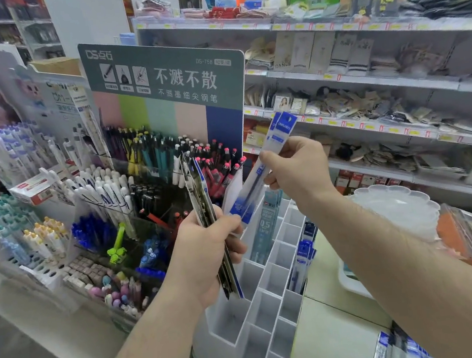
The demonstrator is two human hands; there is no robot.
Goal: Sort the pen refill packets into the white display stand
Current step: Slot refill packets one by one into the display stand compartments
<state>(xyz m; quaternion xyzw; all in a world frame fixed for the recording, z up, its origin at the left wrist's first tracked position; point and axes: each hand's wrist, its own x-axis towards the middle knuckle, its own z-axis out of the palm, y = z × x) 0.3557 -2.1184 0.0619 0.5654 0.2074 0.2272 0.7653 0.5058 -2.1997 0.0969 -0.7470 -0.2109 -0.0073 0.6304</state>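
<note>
My left hand (208,250) grips a stack of long pen refill packets (201,201), held upright above the white display stand (263,318). My right hand (296,171) pinches a single clear packet with blue ends (276,138), tilted, its lower end near my left thumb. The stand has rows of open white compartments. One slot holds a pale blue 0.5 refill packet (266,228); another on the right holds blue-headed packets (304,259).
Pen displays (112,200) crowd the left, behind a green sign board (166,77). Store shelves (365,79) with socks and small goods fill the right. A white scalloped tray (396,209) and loose blue packets (398,349) lie on the counter at right.
</note>
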